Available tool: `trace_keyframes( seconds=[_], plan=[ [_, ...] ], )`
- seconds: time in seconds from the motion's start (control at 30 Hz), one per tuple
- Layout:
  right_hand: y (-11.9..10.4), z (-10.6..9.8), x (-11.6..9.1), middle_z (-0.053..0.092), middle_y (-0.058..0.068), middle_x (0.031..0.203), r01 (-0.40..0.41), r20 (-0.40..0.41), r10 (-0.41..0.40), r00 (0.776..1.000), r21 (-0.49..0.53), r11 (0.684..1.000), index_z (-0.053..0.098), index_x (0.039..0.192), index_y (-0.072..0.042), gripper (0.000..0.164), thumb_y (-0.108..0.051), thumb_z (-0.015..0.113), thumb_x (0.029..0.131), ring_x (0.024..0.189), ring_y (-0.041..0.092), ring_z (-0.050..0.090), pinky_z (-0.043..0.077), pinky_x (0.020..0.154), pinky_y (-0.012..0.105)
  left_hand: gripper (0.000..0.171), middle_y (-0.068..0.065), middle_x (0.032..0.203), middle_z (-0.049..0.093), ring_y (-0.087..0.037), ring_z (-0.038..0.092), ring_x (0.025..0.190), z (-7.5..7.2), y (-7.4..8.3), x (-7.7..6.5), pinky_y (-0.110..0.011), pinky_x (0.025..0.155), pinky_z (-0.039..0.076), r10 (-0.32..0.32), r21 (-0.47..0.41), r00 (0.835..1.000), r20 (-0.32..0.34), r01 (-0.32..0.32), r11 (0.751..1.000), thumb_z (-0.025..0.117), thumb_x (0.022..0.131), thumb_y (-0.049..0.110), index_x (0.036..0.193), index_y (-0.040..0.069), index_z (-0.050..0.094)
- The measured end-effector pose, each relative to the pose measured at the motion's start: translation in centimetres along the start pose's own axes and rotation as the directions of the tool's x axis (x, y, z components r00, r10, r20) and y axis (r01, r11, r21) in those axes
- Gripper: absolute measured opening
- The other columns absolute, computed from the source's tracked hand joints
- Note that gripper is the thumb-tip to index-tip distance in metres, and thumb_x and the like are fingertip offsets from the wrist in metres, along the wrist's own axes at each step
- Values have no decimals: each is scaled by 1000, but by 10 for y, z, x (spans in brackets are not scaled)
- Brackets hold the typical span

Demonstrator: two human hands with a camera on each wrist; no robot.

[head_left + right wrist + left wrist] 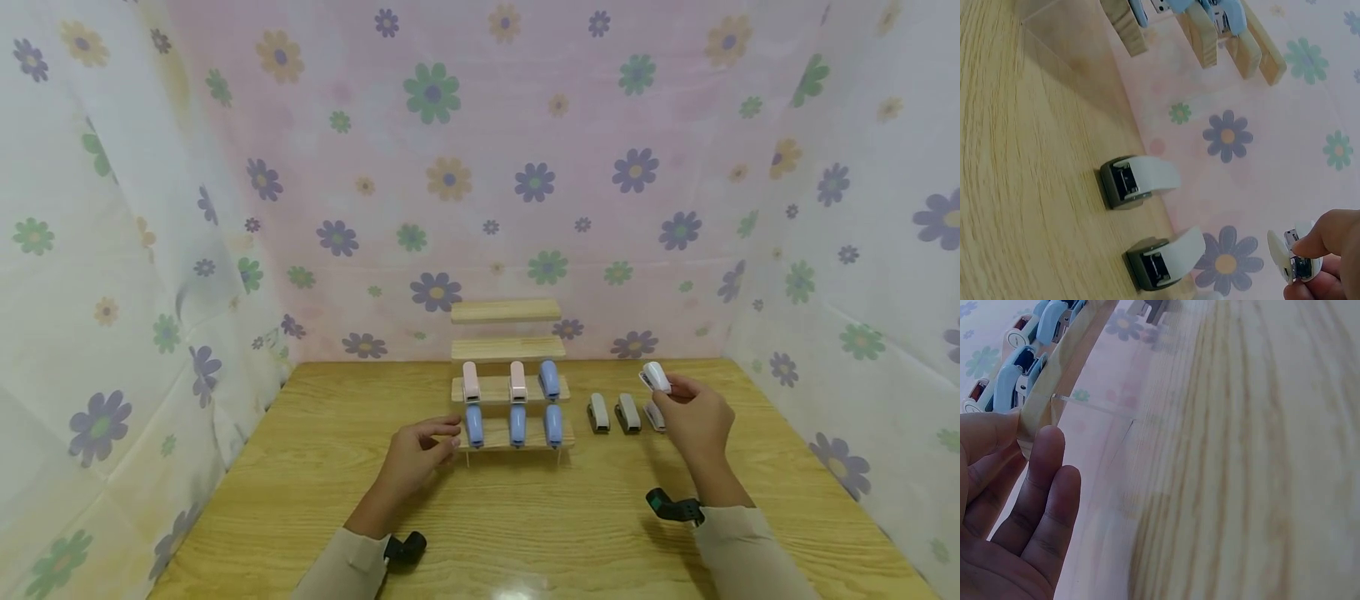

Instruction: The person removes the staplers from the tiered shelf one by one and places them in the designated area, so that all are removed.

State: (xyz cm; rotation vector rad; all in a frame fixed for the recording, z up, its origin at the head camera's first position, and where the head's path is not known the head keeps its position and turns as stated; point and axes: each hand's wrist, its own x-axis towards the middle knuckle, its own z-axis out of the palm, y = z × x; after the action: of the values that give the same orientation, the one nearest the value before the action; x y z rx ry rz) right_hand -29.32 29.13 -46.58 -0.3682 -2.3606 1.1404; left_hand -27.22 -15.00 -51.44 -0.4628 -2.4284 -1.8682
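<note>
My right hand (697, 421) pinches a small white stapler (656, 377), raised above the table at the right; in the right wrist view the thumb lies against this stapler (1295, 256). My left hand (416, 458) holds the left end of the lowest board of a stepped wooden display stand (497, 433). In the left wrist view the fingertips (1047, 447) overlap that board end (1035, 419). Three blue staplers (517, 425) stand on the lowest board. On the board above are two pink staplers (470, 382) and a blue stapler (550, 380).
Two grey-white staplers (597, 413) with dark bases stand right of the stand, and another stapler (655, 417) is partly hidden by the right hand. The stand's upper boards (506, 312) rise toward a flowered cloth (480, 167) that encloses the wooden table (510, 517).
</note>
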Motion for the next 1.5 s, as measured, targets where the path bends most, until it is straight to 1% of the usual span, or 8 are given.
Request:
trace_keyframes(
  seconds=[0.2,0.4,0.53,0.67,0.8,1.03,1.4,1.5],
  plan=[
    [10,-4,2,76,13,118,-53,-12,53,999,23,998,73,131,-12,40,-29,71,95,72,-18,53,56,53,16,22,-12,139,67,-34,76,88,-1,0,0,-32,73,66,-4,-13,1000,-2,4,1000,74,97,14,116,3,78],
    [26,-10,7,77,13,117,-101,-53,101,993,5,995,74,130,-14,39,-31,72,94,67,-20,51,52,54,11,23,-13,140,66,-36,76,87,-1,1,0,-36,74,66,-12,-12,1000,3,12,1000,74,97,13,117,2,77],
    [34,-17,8,76,-8,96,-165,-60,166,984,7,986,74,130,-16,41,-34,73,93,69,-16,53,50,56,10,23,-12,141,66,-35,75,87,-1,2,-1,-38,72,66,-20,-14,1000,3,20,1000,74,97,13,117,1,77],
    [41,-22,10,63,-26,85,-229,-48,230,972,28,973,74,131,-17,44,-37,73,92,71,-11,55,51,55,13,22,-10,141,66,-33,75,85,-1,2,-1,-34,71,65,-22,-7,1000,3,22,1000,74,97,12,116,3,78],
    [48,-23,14,66,-21,87,-244,-56,245,968,18,970,73,133,-16,46,-38,73,93,73,-8,54,49,57,13,21,-9,141,66,-30,76,86,-1,-1,1,-28,71,65,-18,-2,1000,9,18,1000,74,98,13,117,5,78],
    [58,-27,16,73,4,109,-294,-53,295,954,17,956,71,135,-11,48,-36,73,94,85,4,57,50,55,13,23,-11,141,66,-33,76,87,-1,-2,1,-33,73,66,-10,-7,1000,8,10,1000,73,98,10,118,1,77],
    [72,-27,17,75,-4,98,-293,-14,293,956,-23,956,72,133,-12,48,-36,72,91,101,15,59,45,75,25,18,-8,140,67,-33,76,89,-2,0,0,-33,74,66,-10,-2,1000,6,10,1000,73,98,14,115,8,79],
    [75,-29,14,76,1,103,-301,-1,302,953,-41,953,72,133,-12,48,-35,71,91,106,19,59,44,77,27,20,-9,141,66,-34,76,88,-1,0,0,-35,74,66,-10,2,1000,14,10,1000,73,98,13,116,6,78]
  ],
)
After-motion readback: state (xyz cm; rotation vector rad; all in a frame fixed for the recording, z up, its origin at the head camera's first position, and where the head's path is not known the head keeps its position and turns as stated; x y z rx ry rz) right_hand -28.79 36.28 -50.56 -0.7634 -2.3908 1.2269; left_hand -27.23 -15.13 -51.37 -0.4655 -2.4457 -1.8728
